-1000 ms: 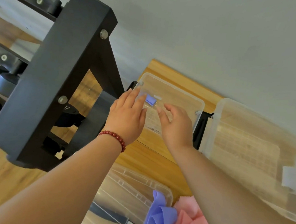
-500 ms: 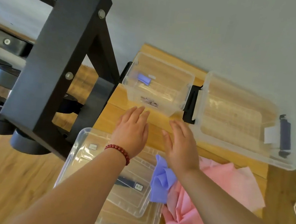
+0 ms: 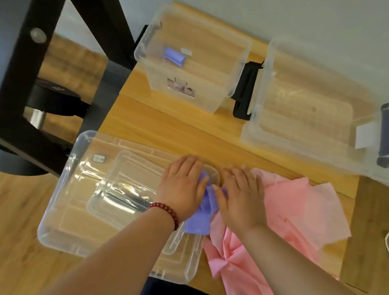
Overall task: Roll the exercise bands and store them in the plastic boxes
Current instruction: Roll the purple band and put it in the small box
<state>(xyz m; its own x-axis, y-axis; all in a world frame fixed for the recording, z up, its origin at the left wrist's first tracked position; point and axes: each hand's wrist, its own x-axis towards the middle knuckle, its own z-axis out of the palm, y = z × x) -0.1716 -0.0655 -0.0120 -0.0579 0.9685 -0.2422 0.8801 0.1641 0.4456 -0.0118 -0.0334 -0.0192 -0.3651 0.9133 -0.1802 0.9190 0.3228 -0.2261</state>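
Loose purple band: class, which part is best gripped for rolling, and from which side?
Likely the purple band by its flat near end, pinched from above; the far part is bunched under the left hand and right hand.

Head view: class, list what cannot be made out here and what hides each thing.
1. Purple band, head view: its upper part lies under the left hand and right hand.
2. Sticker on the small box, head view: too small and blurred to read.
3. Pink bands, head view: cut off by the bottom edge; their number is unclear.
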